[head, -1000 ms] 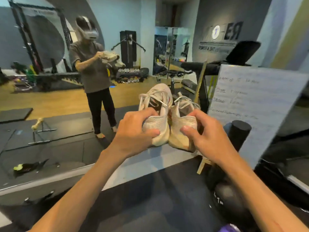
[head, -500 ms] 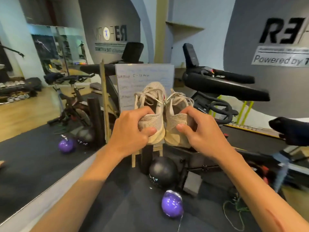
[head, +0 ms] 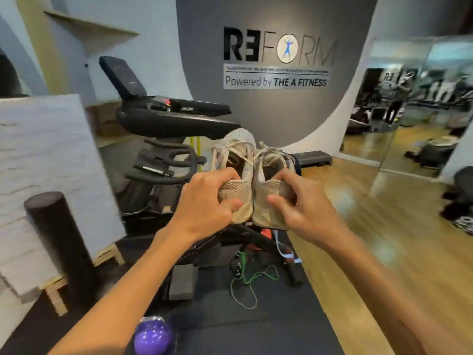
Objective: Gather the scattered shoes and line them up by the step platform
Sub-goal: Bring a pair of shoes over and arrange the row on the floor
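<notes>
Two beige shoes (head: pixel 252 187), held heel-first, one gripped in each of the hands, left (head: pixel 204 203) and right (head: pixel 298 210), could snag dangling laces or trip the carrier, since an exercise bike (head: pixel 166 139) and green cord (head: pixel 249 285) obstruct the route toward the step platform (head: pixel 312 158) at 1 o'clock.

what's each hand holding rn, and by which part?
Left hand grips the left shoe by its heel; right hand grips the right shoe by its heel.

The left hand (head: pixel 204 201) grips the left shoe (head: pixel 236 175) by its heel; the right hand (head: pixel 302 208) grips the right shoe (head: pixel 268 180). The shoes touch side by side. The step platform (head: pixel 313 158) lies at one o'clock beyond them.
</notes>
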Demonstrator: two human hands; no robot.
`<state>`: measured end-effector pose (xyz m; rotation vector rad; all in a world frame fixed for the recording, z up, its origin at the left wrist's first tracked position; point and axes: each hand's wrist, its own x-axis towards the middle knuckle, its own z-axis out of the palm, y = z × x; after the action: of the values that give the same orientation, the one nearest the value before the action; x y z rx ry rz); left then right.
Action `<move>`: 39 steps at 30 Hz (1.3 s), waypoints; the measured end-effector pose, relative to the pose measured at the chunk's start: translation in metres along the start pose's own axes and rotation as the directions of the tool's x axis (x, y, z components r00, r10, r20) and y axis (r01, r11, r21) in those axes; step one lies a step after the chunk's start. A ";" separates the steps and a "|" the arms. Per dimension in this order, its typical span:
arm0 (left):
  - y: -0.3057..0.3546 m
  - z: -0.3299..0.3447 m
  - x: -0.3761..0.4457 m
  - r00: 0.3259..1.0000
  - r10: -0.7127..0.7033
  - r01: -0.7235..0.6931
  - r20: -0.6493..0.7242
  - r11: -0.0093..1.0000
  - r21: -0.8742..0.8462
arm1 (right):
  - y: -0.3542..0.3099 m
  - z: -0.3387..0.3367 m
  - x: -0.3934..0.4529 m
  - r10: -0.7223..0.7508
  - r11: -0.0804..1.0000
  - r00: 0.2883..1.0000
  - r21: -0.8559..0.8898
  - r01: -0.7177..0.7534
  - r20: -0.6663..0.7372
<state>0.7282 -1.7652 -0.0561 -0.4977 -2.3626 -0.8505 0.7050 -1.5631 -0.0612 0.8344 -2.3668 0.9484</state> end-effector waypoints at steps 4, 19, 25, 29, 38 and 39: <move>0.031 0.085 0.050 0.992 0.078 -0.067 0.102 0.992 -0.108 | 0.067 -0.056 -0.021 0.120 0.987 0.991 -0.100 -0.125 -0.059; 0.086 0.382 0.269 0.866 0.406 -0.281 0.291 0.877 -0.389 | 0.331 -0.181 -0.008 0.427 0.827 0.855 -0.255 -0.501 -0.294; 0.105 0.507 0.361 0.785 0.467 -0.231 0.407 0.830 -0.507 | 0.443 -0.226 0.003 0.557 0.701 0.720 -0.230 -0.675 -0.415; 0.133 0.609 0.402 0.737 0.462 -0.205 0.493 0.848 -0.489 | 0.529 -0.261 -0.018 0.653 0.598 0.611 -0.190 -0.778 -0.447; 0.205 0.818 0.470 0.649 0.345 -0.053 0.678 0.910 -0.412 | 0.717 -0.365 -0.060 0.770 0.520 0.509 -0.085 -0.850 -0.385; 0.213 0.838 0.480 0.644 0.341 -0.052 0.685 0.913 -0.405 | 0.735 -0.376 -0.061 0.780 0.521 0.513 -0.084 -0.850 -0.358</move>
<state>0.1440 -0.9779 -0.1889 -1.4936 -2.7802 -1.1175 0.3190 -0.8407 -0.1829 -0.6245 -2.5130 0.9514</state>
